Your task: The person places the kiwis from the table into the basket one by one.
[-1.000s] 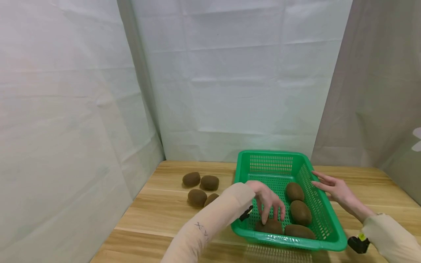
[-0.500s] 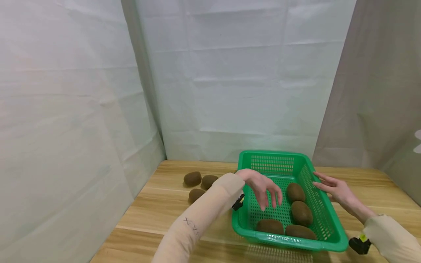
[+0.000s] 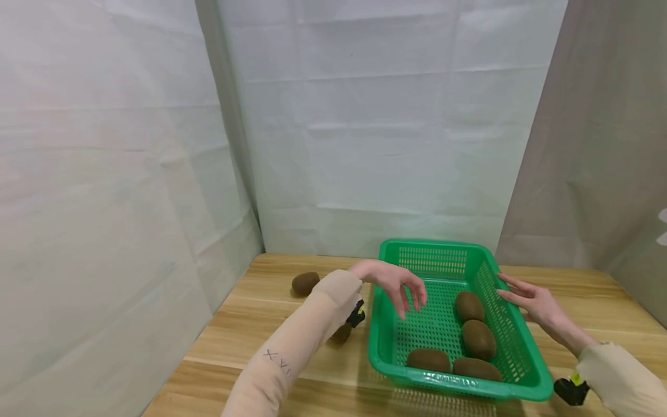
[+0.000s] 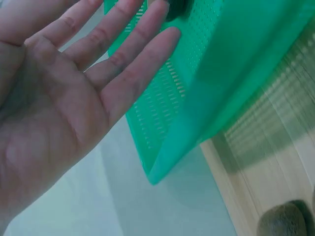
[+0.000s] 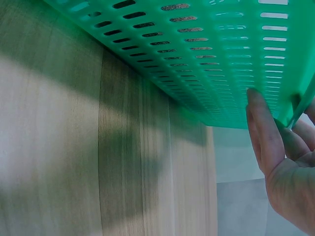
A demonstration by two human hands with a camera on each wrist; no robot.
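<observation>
My left hand (image 3: 392,284) hovers over the left part of the green plastic basket (image 3: 440,382), fingers loosely spread. In the left wrist view its bare palm (image 4: 54,118) shows, holding nothing. Several brown kiwis lie in the basket: one kiwi (image 3: 469,306) and another kiwi (image 3: 479,339) along the right wall, a kiwi (image 3: 428,359) and a further kiwi (image 3: 476,369) along the near wall. My right hand (image 3: 539,304) holds the basket's right rim. In the right wrist view, fingers (image 5: 266,132) lie against the slotted outer wall while others reach over the rim.
On the wooden table (image 3: 234,341), left of the basket, lie a kiwi (image 3: 305,284) and a partly covered kiwi (image 3: 340,334); the left sleeve (image 3: 297,341) hides part of that area. White sheets (image 3: 385,145) stand behind and at the left.
My left hand has come off the kiwi at the basket's near wall, rising and moving left. That kiwi stays there. The right hand keeps its place on the rim.
</observation>
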